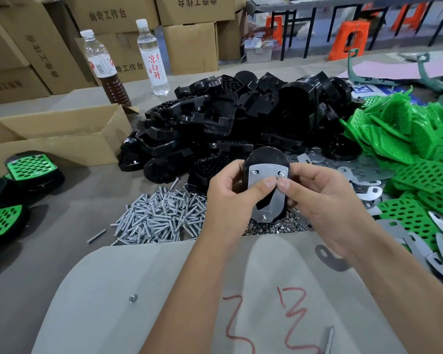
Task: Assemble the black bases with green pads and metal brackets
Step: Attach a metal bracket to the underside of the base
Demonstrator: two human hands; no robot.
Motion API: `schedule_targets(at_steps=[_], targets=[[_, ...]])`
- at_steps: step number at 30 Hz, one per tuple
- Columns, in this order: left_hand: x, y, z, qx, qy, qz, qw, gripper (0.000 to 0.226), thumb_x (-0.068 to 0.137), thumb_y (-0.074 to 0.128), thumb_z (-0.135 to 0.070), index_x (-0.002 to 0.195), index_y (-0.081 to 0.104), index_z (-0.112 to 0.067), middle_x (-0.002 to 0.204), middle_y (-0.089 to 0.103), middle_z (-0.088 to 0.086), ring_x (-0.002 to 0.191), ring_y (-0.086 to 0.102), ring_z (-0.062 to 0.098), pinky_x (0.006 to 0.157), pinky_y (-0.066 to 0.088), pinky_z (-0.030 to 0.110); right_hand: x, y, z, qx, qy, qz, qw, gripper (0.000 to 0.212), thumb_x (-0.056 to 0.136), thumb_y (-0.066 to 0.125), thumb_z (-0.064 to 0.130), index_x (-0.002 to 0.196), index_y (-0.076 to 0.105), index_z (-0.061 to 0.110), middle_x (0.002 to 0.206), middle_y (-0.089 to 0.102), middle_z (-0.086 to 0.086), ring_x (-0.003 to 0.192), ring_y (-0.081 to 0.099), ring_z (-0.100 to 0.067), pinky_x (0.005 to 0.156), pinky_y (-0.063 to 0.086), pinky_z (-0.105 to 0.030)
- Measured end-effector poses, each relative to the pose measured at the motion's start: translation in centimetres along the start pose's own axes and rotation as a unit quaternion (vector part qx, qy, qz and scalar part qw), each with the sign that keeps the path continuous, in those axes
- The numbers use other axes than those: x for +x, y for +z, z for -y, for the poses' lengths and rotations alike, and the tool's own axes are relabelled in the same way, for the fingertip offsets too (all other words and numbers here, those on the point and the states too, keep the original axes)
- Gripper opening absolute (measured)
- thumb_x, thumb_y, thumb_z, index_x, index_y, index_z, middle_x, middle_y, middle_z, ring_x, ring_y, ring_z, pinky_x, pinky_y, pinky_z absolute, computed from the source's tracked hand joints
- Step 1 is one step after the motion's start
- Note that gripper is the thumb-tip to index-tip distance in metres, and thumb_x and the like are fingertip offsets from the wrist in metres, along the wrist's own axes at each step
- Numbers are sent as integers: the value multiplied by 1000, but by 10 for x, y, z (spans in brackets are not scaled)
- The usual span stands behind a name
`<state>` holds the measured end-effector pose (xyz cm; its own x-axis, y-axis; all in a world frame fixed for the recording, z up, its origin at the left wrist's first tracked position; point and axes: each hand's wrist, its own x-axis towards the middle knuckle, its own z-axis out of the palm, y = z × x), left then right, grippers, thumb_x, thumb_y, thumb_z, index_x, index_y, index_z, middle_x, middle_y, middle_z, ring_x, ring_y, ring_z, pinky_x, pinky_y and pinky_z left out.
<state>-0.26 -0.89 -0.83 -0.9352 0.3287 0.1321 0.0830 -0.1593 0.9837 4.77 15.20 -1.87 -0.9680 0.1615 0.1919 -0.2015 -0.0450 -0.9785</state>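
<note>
Several finished bases with green pads point(30, 166) lie at the far left edge of the table point(62, 251), near an open cardboard box point(54, 139). Two bottles point(152, 54) stand beyond it. Right of the box we find the pile of black bases point(228, 118), with a heap of screws point(159, 218) nearer to us. At centre, above the screws, we hold one black base point(265, 155) upright with a metal bracket point(267, 198) laid against its face. Our left hand point(230, 192) curls round the left side of the base, thumb pressing the bracket. Our right hand point(325, 195) grips the right side, thumb on the bracket beside the left thumb. Loose metal brackets point(368, 192) lie to the right, and loose green pads point(420, 149) are heaped at the far right.
</note>
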Motion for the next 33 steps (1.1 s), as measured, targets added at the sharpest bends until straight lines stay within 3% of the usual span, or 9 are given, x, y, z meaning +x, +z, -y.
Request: schedule_targets(at_steps=[3, 6, 14, 19, 22, 24, 27, 29, 33], targets=[[0, 1, 1, -9, -9, 3, 1000, 24, 84, 77, -21, 108, 77, -17, 102, 79, 9, 96, 75, 28, 80, 62, 36, -1, -2, 0, -22, -22, -21, 999, 19, 91, 76, 27, 109, 79, 21, 107, 79, -11, 103, 75, -35, 96, 58, -58], [-1, 2, 1, -24, -17, 8, 1000, 23, 86, 77, -18, 108, 78, -17, 102, 80, 8, 91, 75, 18, 76, 59, 26, -3, 0, 0, -31, -38, -30, 998, 18, 91, 76, 25, 108, 79, 20, 109, 79, -10, 107, 74, -35, 101, 55, -61], [1, 6, 2, -13, -22, -5, 1000, 21, 87, 79, -20, 107, 79, -19, 101, 81, 3, 94, 76, 18, 78, 58, 24, -4, 1, -1, -47, -56, -45, 996, 14, 99, 70, 16, 110, 78, 19, 107, 80, -6, 101, 76, -27, 92, 62, -47], [5, -5, 1, -22, -51, -27, 998, 15, 89, 79, -23, 103, 77, -18, 101, 74, 23, 91, 72, 26, 87, 56, 46, 1, -1, -4, -36, -29, -44, 998, 14, 97, 70, 26, 109, 79, 23, 104, 80, -6, 98, 77, -29, 88, 62, -47], [4, -5, -1, -22, -54, -25, 998, 21, 85, 78, -27, 103, 76, -17, 107, 71, 27, 93, 70, 29, 91, 55, 52, 2, -1, -4, -27, -26, -46, 998, 18, 91, 76, 32, 108, 80, 27, 103, 81, -5, 95, 77, -23, 79, 61, -31], [4, -3, -2, -25, -55, -25, 998, 24, 81, 78, -29, 101, 76, -17, 109, 71, 27, 93, 68, 30, 90, 54, 52, 2, -1, -5, -26, -26, -50, 998, 18, 90, 77, 33, 106, 80, 27, 102, 81, -4, 90, 76, -19, 74, 58, -24], [4, -5, -1, -38, -54, -16, 998, 20, 79, 79, -26, 97, 76, -18, 109, 73, 25, 93, 67, 29, 87, 52, 46, 1, -2, -5, -27, -26, -37, 999, 20, 87, 79, 34, 106, 80, 27, 103, 80, -6, 96, 76, -26, 80, 61, -32], [3, -7, 0, -51, -47, -11, 998, 22, 79, 79, -22, 99, 75, -14, 109, 74, 23, 93, 67, 28, 88, 54, 46, 0, -3, -3, -32, -28, -22, 999, 19, 88, 79, 30, 106, 80, 28, 102, 81, -4, 95, 77, -21, 76, 59, -25], [2, -5, -1, -38, -24, -4, 999, 26, 80, 78, -18, 104, 73, -9, 105, 77, 17, 89, 71, 19, 83, 59, 36, -1, -4, -1, -23, -26, -19, 999, 19, 88, 76, 26, 107, 80, 23, 89, 74, -19, 71, 59, -28, 60, 46, -27]])
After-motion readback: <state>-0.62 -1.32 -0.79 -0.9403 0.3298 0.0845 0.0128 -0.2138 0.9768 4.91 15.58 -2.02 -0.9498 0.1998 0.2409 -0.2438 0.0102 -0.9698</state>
